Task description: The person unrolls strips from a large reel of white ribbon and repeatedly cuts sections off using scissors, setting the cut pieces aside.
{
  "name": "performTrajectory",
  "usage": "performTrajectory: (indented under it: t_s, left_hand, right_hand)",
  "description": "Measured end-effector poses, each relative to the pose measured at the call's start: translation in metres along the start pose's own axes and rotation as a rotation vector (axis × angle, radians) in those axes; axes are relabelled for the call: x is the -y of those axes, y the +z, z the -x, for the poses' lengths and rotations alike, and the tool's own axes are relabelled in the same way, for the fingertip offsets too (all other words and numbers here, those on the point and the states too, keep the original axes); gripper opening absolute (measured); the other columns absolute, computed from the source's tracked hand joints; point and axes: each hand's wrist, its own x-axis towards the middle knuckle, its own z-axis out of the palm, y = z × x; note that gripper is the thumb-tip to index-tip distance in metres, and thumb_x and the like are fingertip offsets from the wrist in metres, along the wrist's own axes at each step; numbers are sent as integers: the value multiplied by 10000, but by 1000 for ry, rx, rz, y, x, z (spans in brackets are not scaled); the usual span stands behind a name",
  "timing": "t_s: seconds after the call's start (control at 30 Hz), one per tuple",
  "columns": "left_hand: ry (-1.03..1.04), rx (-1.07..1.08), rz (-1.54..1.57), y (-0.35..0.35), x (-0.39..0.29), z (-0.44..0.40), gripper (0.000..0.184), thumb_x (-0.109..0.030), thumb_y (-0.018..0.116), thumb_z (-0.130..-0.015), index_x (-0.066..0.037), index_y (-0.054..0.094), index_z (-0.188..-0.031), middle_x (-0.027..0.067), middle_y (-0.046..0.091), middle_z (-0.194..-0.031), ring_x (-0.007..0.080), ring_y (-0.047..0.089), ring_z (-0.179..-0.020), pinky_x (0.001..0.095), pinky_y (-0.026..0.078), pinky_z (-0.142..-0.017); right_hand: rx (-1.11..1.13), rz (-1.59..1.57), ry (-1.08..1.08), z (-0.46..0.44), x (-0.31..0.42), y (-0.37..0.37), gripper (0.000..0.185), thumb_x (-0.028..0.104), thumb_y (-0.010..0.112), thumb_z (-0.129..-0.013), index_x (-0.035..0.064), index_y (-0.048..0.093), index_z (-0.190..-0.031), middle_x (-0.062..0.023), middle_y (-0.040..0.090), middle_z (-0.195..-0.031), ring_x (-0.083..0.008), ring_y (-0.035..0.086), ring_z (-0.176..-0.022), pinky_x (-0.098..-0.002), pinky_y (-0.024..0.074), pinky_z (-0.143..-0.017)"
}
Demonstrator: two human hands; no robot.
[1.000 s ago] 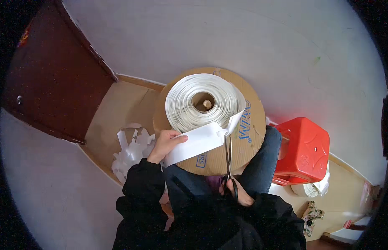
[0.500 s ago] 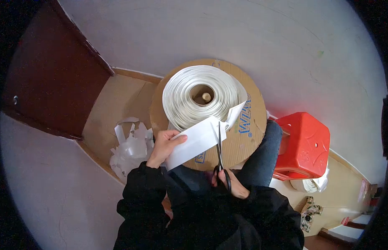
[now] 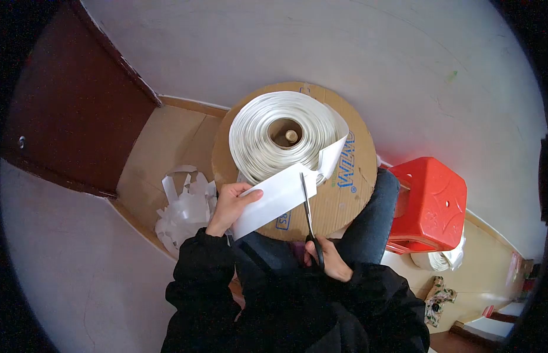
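Observation:
Between the thumb and fingers of my left hand (image 3: 231, 206) is the wide white strip (image 3: 274, 199), which slants up to the right beside its roll. My right hand (image 3: 330, 257) grips black-handled scissors (image 3: 309, 220). Their blades point upward and lie across the strip near its right end, looking nearly closed. The big white roll (image 3: 256, 138) rests on a round cardboard disc (image 3: 353, 203) in front of me. From the roll's right side a folded length (image 3: 331, 157) comes down to the strip's end. Whether the two are still joined I cannot tell.
A heap of white scraps (image 3: 188, 209) lies on the floor at the left. To the right stands a red plastic stool (image 3: 430, 203), with another white roll (image 3: 433, 260) behind it. A wall (image 3: 321, 47) rises beyond the disc, and a dark brown door (image 3: 74, 100) is at the left.
The scissors have shifted slightly left along the strip, and their blades have come closer together. My left hand keeps its hold almost in the same place.

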Motion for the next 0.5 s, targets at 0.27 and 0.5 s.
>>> performTrajectory:
  t_s: [0.27, 0.5]
  left_hand:
    - [28, 7, -13, 0, 2, 1, 92, -71, 625, -739, 17, 612, -760, 35, 569, -615, 50, 452, -482, 142, 365, -451]
    - [26, 4, -18, -3, 4, 1, 123, -100, 622, -754, 23, 624, -771, 20, 569, -621, 42, 448, -506, 135, 356, -473]
  right_hand:
    - [-2, -13, -7, -10, 16, -1, 545, 538, 470, -817, -7, 455, -829, -70, 494, -609, -143, 460, -527, -250, 378, -502]
    - [-44, 87, 27, -12, 19, -3, 546, 540, 464, -819, -6, 462, -834, -69, 493, -600, -141, 461, -525, -253, 375, -496]
